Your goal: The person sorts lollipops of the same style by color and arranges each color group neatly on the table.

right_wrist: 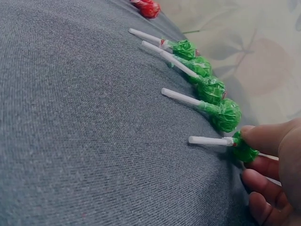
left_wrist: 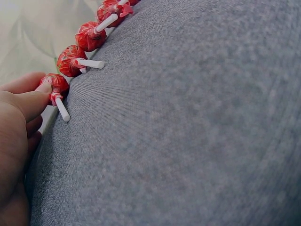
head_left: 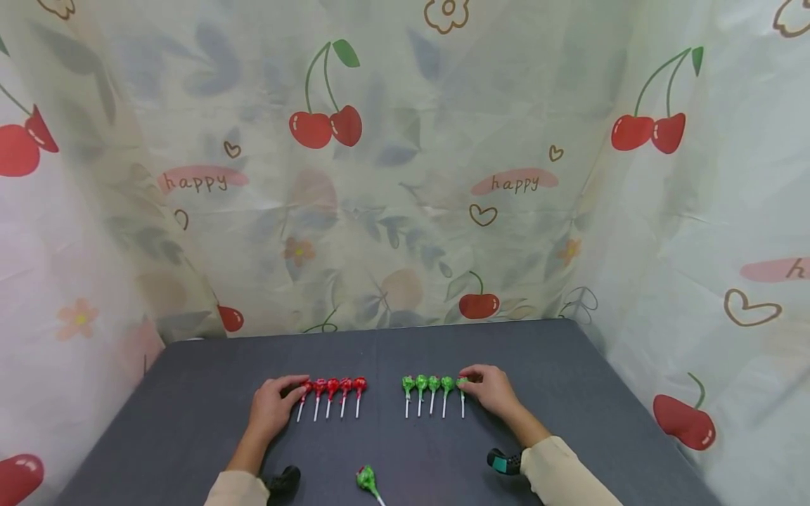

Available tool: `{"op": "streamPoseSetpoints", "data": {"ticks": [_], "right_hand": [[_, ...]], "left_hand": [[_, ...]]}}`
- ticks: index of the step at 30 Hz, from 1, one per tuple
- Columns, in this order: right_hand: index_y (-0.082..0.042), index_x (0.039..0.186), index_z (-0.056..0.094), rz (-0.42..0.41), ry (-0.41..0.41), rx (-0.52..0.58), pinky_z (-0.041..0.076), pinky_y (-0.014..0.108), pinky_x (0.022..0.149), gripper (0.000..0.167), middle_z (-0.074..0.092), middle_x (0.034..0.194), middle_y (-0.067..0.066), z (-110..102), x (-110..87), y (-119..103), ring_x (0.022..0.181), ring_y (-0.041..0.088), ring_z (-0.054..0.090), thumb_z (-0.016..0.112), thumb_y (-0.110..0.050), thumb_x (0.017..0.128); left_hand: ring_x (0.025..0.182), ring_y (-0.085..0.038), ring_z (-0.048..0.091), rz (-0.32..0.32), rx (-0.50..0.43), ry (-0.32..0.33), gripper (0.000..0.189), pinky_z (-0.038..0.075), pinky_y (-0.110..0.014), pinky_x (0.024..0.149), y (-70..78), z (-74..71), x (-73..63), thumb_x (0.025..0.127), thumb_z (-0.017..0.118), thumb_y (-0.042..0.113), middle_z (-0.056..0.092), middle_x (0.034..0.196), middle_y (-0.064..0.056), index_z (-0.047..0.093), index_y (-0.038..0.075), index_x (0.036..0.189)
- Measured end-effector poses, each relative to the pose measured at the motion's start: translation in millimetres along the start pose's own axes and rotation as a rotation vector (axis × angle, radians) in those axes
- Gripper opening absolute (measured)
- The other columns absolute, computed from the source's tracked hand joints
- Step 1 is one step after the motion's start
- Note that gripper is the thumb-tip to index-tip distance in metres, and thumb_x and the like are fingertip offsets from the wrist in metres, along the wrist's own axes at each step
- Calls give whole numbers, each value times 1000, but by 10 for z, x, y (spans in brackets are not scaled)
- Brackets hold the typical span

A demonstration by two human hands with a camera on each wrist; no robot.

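Note:
On the dark grey table, a row of several red-wrapped lollipops (head_left: 332, 386) lies left of a row of several green-wrapped lollipops (head_left: 433, 383), sticks toward me. At the outer left end, my left hand (head_left: 273, 406) pinches the head of a red lollipop (left_wrist: 57, 84) between thumb and finger. My right hand (head_left: 492, 391) does likewise with the green lollipop (right_wrist: 245, 148) at the outer right end. The white sticks of both stay visible, while fingers hide part of each wrapper. Both hands stay low at the table surface.
A single green lollipop (head_left: 366, 479) lies apart near the front edge of the view. The grey cloth table (head_left: 380, 443) ends at the back against a printed curtain (head_left: 405, 211), which also hangs on both sides. Dark bands show at both wrists.

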State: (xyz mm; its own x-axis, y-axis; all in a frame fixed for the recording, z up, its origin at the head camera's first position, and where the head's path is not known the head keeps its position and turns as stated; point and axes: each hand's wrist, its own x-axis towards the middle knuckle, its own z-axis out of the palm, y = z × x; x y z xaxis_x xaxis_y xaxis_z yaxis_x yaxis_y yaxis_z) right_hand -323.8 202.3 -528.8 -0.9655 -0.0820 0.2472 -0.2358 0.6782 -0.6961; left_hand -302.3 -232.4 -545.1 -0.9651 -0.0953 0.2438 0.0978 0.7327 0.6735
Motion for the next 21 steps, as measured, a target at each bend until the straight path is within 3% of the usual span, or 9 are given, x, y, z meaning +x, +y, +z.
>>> {"op": "streamPoseSetpoints", "data": {"ticks": [21], "right_hand": [[-10, 95, 75, 2, -19, 7, 48, 36, 73, 17, 67, 87, -2, 8, 9, 2, 79, 15, 59, 80, -12, 79]], "left_hand": [[103, -34, 56, 4, 5, 4, 26, 42, -54, 88, 31, -21, -20, 92, 69, 17, 65, 113, -14, 72, 13, 117]]}}
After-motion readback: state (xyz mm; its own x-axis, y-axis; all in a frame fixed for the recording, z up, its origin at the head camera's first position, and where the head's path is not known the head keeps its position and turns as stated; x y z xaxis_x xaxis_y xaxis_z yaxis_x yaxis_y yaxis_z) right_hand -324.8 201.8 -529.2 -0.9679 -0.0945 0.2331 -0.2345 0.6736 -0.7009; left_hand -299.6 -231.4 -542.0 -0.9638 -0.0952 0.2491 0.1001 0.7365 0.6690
